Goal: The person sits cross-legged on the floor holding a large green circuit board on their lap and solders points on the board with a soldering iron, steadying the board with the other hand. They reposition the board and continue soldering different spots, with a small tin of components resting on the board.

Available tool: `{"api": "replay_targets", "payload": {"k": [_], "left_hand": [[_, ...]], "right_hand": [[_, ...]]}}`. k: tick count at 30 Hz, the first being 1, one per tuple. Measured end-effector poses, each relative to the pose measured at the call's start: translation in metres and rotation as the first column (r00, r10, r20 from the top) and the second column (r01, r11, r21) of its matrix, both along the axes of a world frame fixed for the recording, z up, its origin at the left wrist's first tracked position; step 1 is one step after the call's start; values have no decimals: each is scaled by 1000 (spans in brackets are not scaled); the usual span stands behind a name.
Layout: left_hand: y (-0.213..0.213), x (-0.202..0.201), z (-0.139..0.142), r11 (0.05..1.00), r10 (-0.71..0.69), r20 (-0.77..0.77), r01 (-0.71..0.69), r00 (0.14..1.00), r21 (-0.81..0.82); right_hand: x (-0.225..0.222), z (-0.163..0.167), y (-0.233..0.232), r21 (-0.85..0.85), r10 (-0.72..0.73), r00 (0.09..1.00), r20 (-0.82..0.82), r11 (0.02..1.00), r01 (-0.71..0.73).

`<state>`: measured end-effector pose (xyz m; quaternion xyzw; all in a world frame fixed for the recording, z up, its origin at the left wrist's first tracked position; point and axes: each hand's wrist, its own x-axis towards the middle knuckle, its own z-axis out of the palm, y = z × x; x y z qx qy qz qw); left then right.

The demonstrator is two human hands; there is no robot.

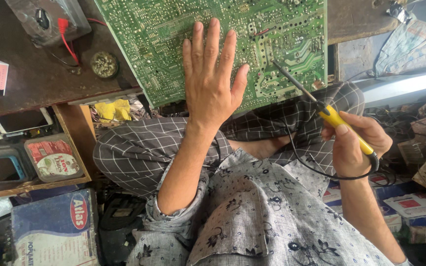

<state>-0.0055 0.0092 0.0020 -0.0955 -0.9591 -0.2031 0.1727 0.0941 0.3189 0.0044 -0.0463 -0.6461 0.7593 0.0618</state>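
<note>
Two hands at work: your right hand (353, 143) has its grip closed on the yellow iron (343, 125), tip on the board (272, 44). Your left hand (213, 79) lies flat and open on that board, holding nothing, steadying it on the worktop (25, 79) edge.

One head-worn cam only; no 2nd view to overlap. Looks steeply down, close range, over lap and workbench edge (104, 94).
</note>
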Motion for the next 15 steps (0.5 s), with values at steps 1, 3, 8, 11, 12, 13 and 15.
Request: {"api": "replay_targets", "payload": {"k": [1,3,8,11,12,13,15], "left_hand": [[0,0,0,1000,1,0,-1,1000,1],[0,0,2,1000,0,2,0,1000,1],[1,0,4,1000,1,1,-1,1000,0],[0,2,6,1000,-7,5,7,1000,12],[1,2,6,1000,-7,2,7,1000,14],[1,2,6,1000,-7,-1,7,1000,15],[1,1,6,1000,-6,-5,6,1000,19]], "right_hand": [[0,-1,0,-7,0,1000,-2,1000,0],[-2,-4,2,-15,4,1000,-1,1000,-4],[-10,-6,9,11,51,998,-19,999,-51],[-17,-2,15,58,85,996,-27,995,-83],[-19,0,16,100,92,995,-40,991,-88],[-20,2,17,142,101,993,-52,986,-93],[-22,7,19,194,113,992,-59,976,-99]]}}
